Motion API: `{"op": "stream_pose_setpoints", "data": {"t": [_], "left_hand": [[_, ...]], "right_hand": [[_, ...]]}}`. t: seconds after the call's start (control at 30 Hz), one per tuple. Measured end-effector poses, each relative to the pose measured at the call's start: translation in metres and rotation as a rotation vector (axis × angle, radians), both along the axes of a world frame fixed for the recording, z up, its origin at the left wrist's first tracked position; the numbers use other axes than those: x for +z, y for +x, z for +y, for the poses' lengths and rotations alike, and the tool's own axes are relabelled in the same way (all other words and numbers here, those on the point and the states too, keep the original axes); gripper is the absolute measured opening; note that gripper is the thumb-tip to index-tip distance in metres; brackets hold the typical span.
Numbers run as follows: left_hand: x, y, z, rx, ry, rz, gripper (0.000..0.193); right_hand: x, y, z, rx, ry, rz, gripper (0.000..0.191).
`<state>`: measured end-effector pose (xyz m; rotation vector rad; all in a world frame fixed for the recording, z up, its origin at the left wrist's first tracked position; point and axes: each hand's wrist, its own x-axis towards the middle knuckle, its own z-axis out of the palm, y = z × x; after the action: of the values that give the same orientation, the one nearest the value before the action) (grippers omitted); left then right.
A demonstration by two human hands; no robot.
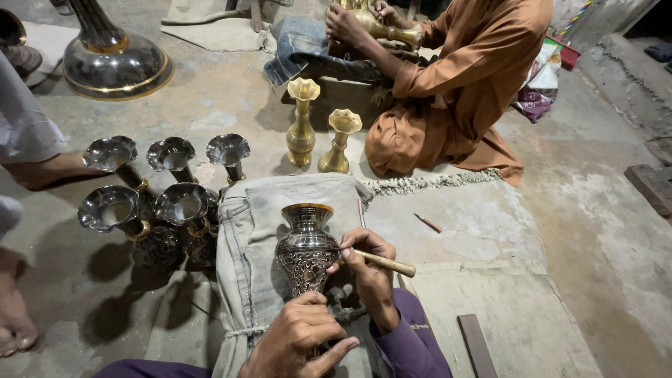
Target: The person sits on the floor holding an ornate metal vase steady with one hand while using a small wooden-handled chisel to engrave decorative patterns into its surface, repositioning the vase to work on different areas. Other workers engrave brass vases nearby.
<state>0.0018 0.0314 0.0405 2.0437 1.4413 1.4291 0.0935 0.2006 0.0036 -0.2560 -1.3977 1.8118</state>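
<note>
Engraving is under way here, by the look of it; the silver vase (pixel 306 246) lies tilted on a grey cloth pad (pixel 262 210) over the person's lap, mouth pointing away, its dark patterned belly turned up; the left hand (pixel 297 339) is clamped round the foot of the vase, fingers wrapped, steadying it; the right hand (pixel 369 269) is closed on a wooden-handled tool (pixel 381 263), pinched like a pen, its tip touching the belly on the right side; I'd judge the pattern partly cut, the neck above plain and shiny; the next stroke seems to call for a firm hold below and a small turn of the vase to bring fresh metal under the tip; just beside the pad on the floor stand five silver fluted vases (pixel 171 155), two brass vases (pixel 302 133) beyond; another person in an orange garment (pixel 476 77) sits opposite, working a brass piece.
</note>
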Motion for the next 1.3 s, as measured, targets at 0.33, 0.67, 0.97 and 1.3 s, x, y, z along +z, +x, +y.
{"op": "stream_pose_setpoints", "data": {"t": [0.33, 0.67, 0.97, 1.3], "left_hand": [[-0.001, 0.0, -0.001, 0.007, 0.001, 0.004, 0.025], [0.002, -0.001, -0.001, 0.001, -0.013, 0.004, 0.023], [0.002, -0.001, -0.001, -0.003, 0.029, 0.004, 0.023], [0.0, -0.001, -0.001, -0.002, 0.035, 0.017, 0.024]], "right_hand": [[-0.001, -0.001, 0.0, 0.006, -0.004, 0.008, 0.006], [0.002, 0.0, -0.001, 0.023, -0.1, 0.127, 0.006], [0.013, -0.005, -0.004, -0.192, -0.082, -0.092, 0.014], [0.002, 0.0, -0.003, -0.049, -0.001, 0.01, 0.003]]}}
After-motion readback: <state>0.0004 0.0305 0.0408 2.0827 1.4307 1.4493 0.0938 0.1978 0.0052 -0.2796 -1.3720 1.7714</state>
